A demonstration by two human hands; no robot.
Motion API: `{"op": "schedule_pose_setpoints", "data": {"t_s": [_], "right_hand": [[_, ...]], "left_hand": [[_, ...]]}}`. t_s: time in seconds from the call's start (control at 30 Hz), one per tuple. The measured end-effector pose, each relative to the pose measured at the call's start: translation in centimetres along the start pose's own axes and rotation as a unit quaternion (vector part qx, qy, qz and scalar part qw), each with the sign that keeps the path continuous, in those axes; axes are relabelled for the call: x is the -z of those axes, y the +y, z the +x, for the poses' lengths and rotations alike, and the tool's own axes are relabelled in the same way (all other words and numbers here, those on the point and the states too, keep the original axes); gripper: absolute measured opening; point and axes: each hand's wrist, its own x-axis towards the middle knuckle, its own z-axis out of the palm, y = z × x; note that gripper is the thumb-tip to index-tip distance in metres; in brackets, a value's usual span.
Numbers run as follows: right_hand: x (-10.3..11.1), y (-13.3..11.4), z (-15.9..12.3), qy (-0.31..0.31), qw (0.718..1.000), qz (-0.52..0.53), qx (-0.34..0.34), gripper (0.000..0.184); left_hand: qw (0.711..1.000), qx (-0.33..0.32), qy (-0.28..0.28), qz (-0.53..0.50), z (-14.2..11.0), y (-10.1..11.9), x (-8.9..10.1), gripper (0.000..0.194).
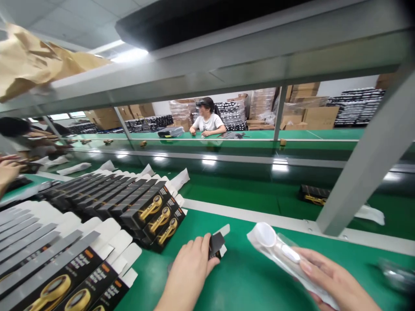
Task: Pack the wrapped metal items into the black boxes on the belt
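Note:
My left hand (191,270) is closed round the end of a small black carton (216,244) with a white flap, which rests on the green bench (246,280). My right hand (330,278) grips a white magnifying glass in a clear plastic bag (279,250), its round lens end pointing left toward the carton. The two hands are a short way apart above the bench.
Rows of black-and-gold cartons with open white flaps (129,207) lie overlapping at left, more (55,276) at the near left. A green conveyor belt (246,190) carries one carton (314,194). A grey frame post (363,164) slants at right. Another person (209,121) sits opposite; someone's hand (8,170) is at far left.

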Motion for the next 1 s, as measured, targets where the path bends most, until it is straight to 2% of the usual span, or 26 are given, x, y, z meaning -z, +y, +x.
{"op": "schedule_pose_setpoints", "data": {"t_s": [0.1,0.17,0.33,0.43,0.5,0.67,0.8,1.0], "right_hand": [[-1.0,-0.2,-0.2,-0.056,0.998,0.023,0.003,0.054],[-1.5,-0.2,-0.1,-0.076,0.997,0.026,0.005,0.049],[-0.7,-0.1,0.5,-0.128,0.991,-0.039,-0.009,0.049],[0.2,-0.6,0.3,-0.163,0.979,-0.121,-0.008,0.053],[0.4,-1.1,0.1,-0.174,0.969,-0.176,0.02,0.05],[-0.9,-1.7,-1.0,-0.125,0.952,-0.264,0.092,0.03],[-1.9,-0.9,-1.3,-0.133,0.943,-0.285,0.108,0.032],[-3.0,0.6,-0.8,-0.131,0.944,-0.265,0.146,0.029]], "left_hand": [[0.99,-0.086,0.066,-0.088,-0.3,-0.3,0.6,0.049],[0.975,-0.112,0.104,-0.162,-0.4,-0.3,0.9,0.049],[0.949,-0.147,0.13,-0.247,-1.1,0.1,1.1,0.053],[0.943,-0.172,0.149,-0.241,-1.6,0.3,1.2,0.058],[0.943,-0.195,0.154,-0.22,-1.8,0.4,1.2,0.06],[0.933,-0.263,0.168,-0.181,-2.0,0.7,0.9,0.065],[0.91,-0.314,0.205,-0.176,-2.0,1.2,0.6,0.062],[0.92,-0.32,0.188,-0.125,-1.9,1.9,1.4,0.061]]}}
